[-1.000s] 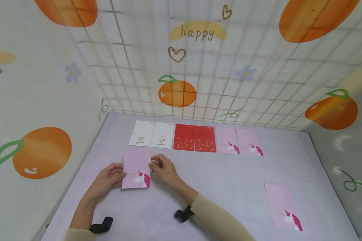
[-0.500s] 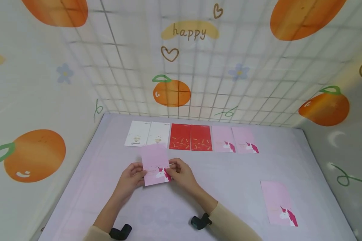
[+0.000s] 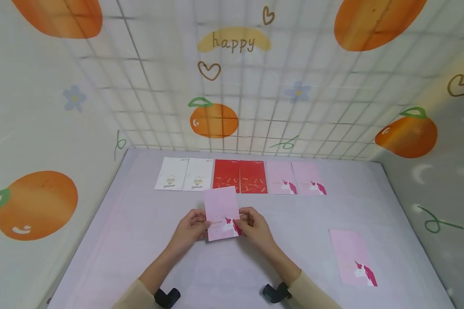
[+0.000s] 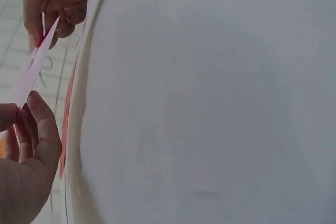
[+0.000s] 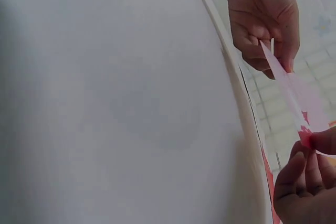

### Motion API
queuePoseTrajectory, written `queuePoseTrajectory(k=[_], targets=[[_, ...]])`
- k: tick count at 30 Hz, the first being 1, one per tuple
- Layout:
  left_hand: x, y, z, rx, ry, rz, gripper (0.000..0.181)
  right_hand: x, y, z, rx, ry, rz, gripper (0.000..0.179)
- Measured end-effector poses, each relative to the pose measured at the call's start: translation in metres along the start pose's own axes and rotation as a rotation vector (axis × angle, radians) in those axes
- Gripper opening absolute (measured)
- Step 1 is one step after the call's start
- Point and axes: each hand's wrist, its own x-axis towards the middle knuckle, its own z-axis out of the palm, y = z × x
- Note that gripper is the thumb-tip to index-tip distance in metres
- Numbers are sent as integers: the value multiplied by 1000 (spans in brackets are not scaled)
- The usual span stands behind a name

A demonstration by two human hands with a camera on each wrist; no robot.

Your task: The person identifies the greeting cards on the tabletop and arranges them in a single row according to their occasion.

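A pink card (image 3: 221, 210) with a white unicorn and magenta mane is held up between both hands, its far edge overlapping a red card in the head view. My left hand (image 3: 189, 228) pinches its left edge, thumb on the front and fingers behind. On the right edge, near the unicorn, my right hand (image 3: 258, 229) pinches it the same way. Seen edge-on in the left wrist view, the pink card (image 4: 32, 72) spans both hands above the table. The right wrist view shows the same card (image 5: 289, 87) tilted, its lower corner under the right thumb.
Along the table's back lie two white cards (image 3: 171, 173) with gold diamonds, two red cards (image 3: 253, 176) and two pink unicorn cards (image 3: 280, 177). Another pink unicorn card (image 3: 349, 255) lies at the front right. Patterned cloth walls (image 3: 158, 116) close off the back and sides.
Both hands have carried the pink card rightward from the table's left part to its middle. My right hand, at the card's edge before, now pinches it with the thumb on its front.
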Motion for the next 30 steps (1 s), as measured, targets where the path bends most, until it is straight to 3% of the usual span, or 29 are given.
queuePoseTrajectory(k=[7, 21, 30], targets=[[11, 4, 18, 42, -49, 14, 32, -4, 14, -19, 2, 46, -17, 28], [33, 6, 51, 72, -163, 54, 33, -15, 17, -52, -35, 142, 51, 30], [41, 11, 73, 66, -202, 78, 30, -22, 19, -73, -56, 177, 59, 31]])
